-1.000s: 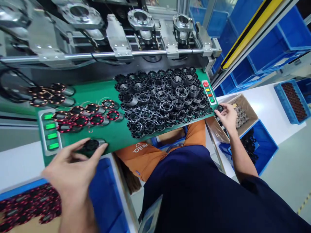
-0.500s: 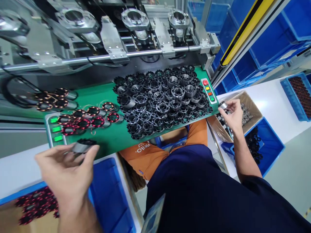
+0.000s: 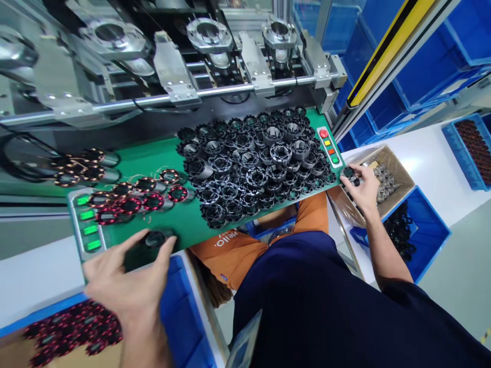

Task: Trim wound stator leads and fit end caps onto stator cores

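My left hand (image 3: pixel 130 276) is low over the front left of the green work surface (image 3: pixel 149 148). Its thumb and fingers are round a black-ended stator core (image 3: pixel 155 239), slightly blurred. Beyond it lie several stators wound with red wire (image 3: pixel 153 201) and others wound with copper wire (image 3: pixel 102 157). My right hand (image 3: pixel 364 186), off the surface's right end, pinches another stator core (image 3: pixel 350 174) with a black end, above the edge of a cardboard box (image 3: pixel 399 168). A dense, partly stacked group of unwound stator cores (image 3: pixel 256 176) covers the middle and right.
Behind the surface runs a machine's metal rail (image 3: pixel 215 92) with round metal fixtures (image 3: pixel 210 36). Button panels (image 3: pixel 329 147) sit at both ends. A blue bin (image 3: pixel 433 230) with black parts stands right; red-wound stators (image 3: pixel 72 327) lie in a bin lower left.
My left hand has moved right with its stator core, now lower at the green surface. My right hand has tilted its core so the black end shows, and shifted slightly down and left.
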A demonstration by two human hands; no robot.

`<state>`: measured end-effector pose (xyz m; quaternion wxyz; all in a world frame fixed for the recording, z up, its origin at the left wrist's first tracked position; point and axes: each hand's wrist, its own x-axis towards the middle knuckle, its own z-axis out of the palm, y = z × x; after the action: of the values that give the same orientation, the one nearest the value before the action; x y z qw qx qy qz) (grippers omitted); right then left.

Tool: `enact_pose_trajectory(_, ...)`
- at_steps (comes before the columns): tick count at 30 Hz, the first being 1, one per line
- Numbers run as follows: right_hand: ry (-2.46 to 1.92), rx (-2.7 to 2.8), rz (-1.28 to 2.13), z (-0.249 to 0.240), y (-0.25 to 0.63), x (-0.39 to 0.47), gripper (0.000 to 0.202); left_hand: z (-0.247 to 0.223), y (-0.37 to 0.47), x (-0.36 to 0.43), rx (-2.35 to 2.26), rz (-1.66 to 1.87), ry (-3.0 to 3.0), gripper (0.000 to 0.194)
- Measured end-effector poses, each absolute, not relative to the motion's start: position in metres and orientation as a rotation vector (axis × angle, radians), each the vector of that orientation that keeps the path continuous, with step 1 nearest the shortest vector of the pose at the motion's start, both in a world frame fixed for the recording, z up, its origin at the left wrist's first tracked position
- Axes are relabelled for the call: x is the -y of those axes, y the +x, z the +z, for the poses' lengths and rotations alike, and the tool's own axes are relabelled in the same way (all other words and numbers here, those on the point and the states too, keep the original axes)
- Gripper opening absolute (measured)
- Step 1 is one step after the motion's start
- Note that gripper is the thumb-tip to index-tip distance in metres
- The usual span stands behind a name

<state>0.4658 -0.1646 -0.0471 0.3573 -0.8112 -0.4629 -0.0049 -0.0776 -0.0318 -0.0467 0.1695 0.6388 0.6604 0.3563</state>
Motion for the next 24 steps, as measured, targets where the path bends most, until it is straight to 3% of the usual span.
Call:
enact_pose_trajectory(3, -2.089, 1.200, -0.034, -0.047, 0.465, 0.168, 0.051, -0.050, -0.082, 0.043, -1.909, 1.011, 1.793, 0.079)
enact_pose_trajectory(9, -1.949, 1.315, -0.032, 0.011, 0.469, 0.134, 0.049, -0.011, -0.073, 0.014, -1.814, 0.986, 1.841, 0.062)
enact_pose_trajectory(12, -1.763, 1.497, -0.061, 0.068, 0.473, 0.063, 0.051, 0.037, -0.040, -0.057, -1.626, 1.161, 1.971, 0.050)
enact_pose_trajectory(15, -1.628, 1.771, -0.026, 0.115, 0.475, -0.041, 0.046, 0.086, 0.024, -0.155, -1.350, 1.255, 2.191, 0.058)
enact_pose_trajectory(19, -1.865, 1.943, 0.006, 0.141, 0.476, -0.169, 0.047, 0.125, 0.123, -0.261, -1.223, 0.944, 2.404, 0.061)
enact_pose_trajectory(24, -1.954, 2.070, 0.081, 0.134, 0.482, -0.239, 0.043, 0.118, 0.183, -0.316, -1.271, 0.605, 2.450, 0.048)
